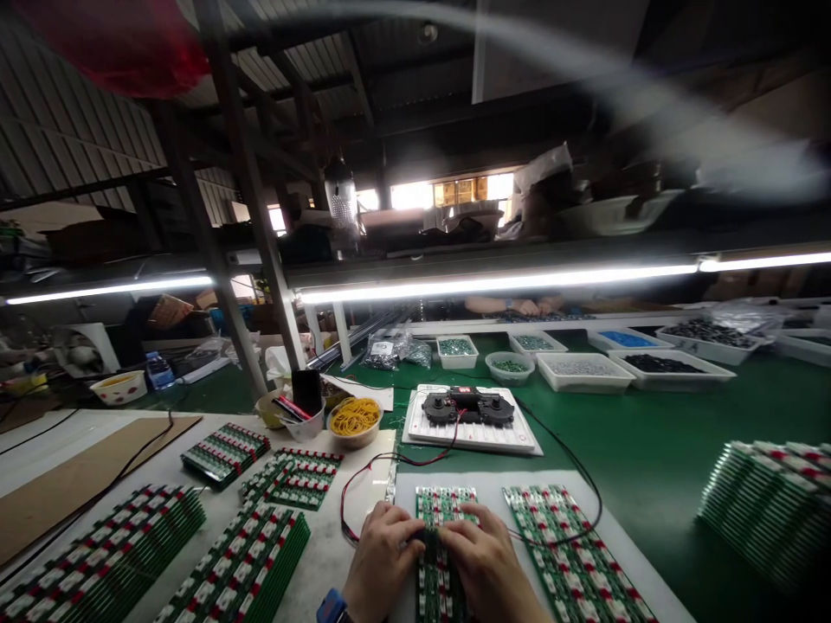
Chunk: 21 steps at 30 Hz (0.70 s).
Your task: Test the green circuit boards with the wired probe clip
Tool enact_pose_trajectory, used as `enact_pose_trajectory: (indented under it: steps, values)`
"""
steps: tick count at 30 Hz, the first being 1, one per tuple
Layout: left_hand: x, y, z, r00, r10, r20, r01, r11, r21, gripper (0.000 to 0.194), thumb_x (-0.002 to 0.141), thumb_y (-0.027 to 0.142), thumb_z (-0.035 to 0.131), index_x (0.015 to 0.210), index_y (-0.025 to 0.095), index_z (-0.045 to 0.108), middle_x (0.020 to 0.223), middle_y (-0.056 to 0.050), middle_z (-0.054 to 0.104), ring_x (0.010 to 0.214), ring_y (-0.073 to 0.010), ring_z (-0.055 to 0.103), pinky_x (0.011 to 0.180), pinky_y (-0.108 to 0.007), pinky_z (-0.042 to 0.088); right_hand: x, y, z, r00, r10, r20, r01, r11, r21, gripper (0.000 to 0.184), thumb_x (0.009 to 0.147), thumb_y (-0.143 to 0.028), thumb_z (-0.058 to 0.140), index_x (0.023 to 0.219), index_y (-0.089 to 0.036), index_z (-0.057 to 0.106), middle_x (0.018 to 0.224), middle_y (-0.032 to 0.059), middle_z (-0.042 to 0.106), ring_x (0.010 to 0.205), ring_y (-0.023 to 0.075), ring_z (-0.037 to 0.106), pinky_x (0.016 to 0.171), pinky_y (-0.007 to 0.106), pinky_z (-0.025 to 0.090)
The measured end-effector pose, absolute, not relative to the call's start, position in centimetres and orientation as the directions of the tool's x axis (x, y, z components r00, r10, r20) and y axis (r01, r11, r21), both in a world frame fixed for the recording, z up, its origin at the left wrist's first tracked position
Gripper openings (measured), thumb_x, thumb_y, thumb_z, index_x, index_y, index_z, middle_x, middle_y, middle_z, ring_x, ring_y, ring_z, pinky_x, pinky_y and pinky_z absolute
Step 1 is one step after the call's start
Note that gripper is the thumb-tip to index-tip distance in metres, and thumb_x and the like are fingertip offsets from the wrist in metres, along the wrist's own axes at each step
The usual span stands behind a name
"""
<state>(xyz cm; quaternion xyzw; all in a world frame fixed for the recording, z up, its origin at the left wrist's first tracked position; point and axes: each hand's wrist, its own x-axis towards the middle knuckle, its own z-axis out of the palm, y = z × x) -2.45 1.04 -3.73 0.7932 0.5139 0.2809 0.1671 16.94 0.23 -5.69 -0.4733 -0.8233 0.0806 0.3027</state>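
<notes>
A green circuit board panel (447, 497) with rows of white and red parts lies before me on a white sheet. My left hand (383, 554), with a blue band at its wrist, is over its left edge, thumb and forefinger closed together. Over the panel's right side is my right hand (486, 558), its fingers bent inward toward the left fingertips. Something small and dark shows between both sets of fingertips, too small to make out. A second panel (571, 545) lies to the right. Behind the hands, a black device with two round parts (467, 407) rests on a white tray (415, 427).
Stacks of circuit boards (240, 562) stand at left, and another stack (766, 510) at right. A bowl of yellow rubber bands (354, 419) and a cup of pens (305, 420) are nearby. Red and black wires (363, 467) loop around the hands. Parts trays (584, 372) line the back; a co-worker's hands (529, 306) show beyond.
</notes>
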Motion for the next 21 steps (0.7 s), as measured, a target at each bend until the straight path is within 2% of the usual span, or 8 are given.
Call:
enact_pose_trajectory:
  steps: [7, 11, 15, 18, 21]
  values:
    - [-2.4, 1.0, -4.0, 0.329, 0.903, 0.277, 0.746, -0.429, 0.510, 0.023, 0.085, 0.011, 0.062, 0.102, 0.022, 0.071, 0.095, -0.003, 0.066, 0.097, -0.0241, 0.053, 0.088, -0.040, 0.043, 16.7, 0.3, -5.6, -0.347, 0.839, 0.420, 0.741, 0.519, -0.426, 0.035, 0.083, -0.004, 0.060, 0.102, -0.032, 0.066, 0.099, -0.0059, 0.070, 0.115, 0.0261, 0.048, 0.099, 0.042, 0.032]
    - [-2.5, 1.0, -4.2, 0.358, 0.879, 0.314, 0.758, -0.470, 0.451, 0.022, 0.087, 0.013, 0.059, 0.104, 0.022, 0.069, 0.096, -0.004, 0.065, 0.098, -0.0247, 0.052, 0.088, -0.041, 0.043, 16.4, 0.6, -6.0, -0.314, 0.824, 0.472, 0.744, 0.522, -0.417, 0.024, 0.083, -0.004, 0.060, 0.090, -0.026, 0.066, 0.084, -0.0031, 0.067, 0.102, 0.0235, 0.051, 0.095, 0.038, 0.033]
    - [-2.5, 1.0, -4.1, 0.376, 0.869, 0.323, 0.768, -0.487, 0.416, 0.022, 0.087, 0.013, 0.058, 0.104, 0.023, 0.069, 0.096, -0.004, 0.066, 0.096, -0.0245, 0.053, 0.087, -0.040, 0.043, 15.8, 0.7, -6.6, -0.296, 0.792, 0.534, 0.761, 0.533, -0.370, 0.018, 0.083, -0.005, 0.062, 0.085, -0.023, 0.064, 0.081, -0.0023, 0.063, 0.093, 0.0215, 0.051, 0.091, 0.036, 0.034]
    - [-2.4, 1.1, -4.1, 0.379, 0.871, 0.311, 0.769, -0.484, 0.417, 0.023, 0.086, 0.012, 0.059, 0.102, 0.023, 0.070, 0.095, -0.004, 0.066, 0.096, -0.0247, 0.052, 0.087, -0.041, 0.043, 15.6, 0.7, -6.8, -0.297, 0.789, 0.538, 0.775, 0.529, -0.347, 0.017, 0.082, -0.005, 0.062, 0.083, -0.022, 0.063, 0.081, -0.0021, 0.063, 0.092, 0.0209, 0.050, 0.088, 0.034, 0.034]
    - [-2.4, 1.3, -4.1, 0.355, 0.888, 0.291, 0.755, -0.456, 0.471, 0.022, 0.085, 0.011, 0.059, 0.101, 0.022, 0.071, 0.094, -0.004, 0.066, 0.096, -0.0244, 0.052, 0.088, -0.039, 0.043, 15.7, 0.7, -6.5, -0.300, 0.801, 0.518, 0.768, 0.525, -0.367, 0.019, 0.082, -0.004, 0.062, 0.083, -0.023, 0.063, 0.080, -0.0031, 0.063, 0.094, 0.0204, 0.051, 0.089, 0.033, 0.034]
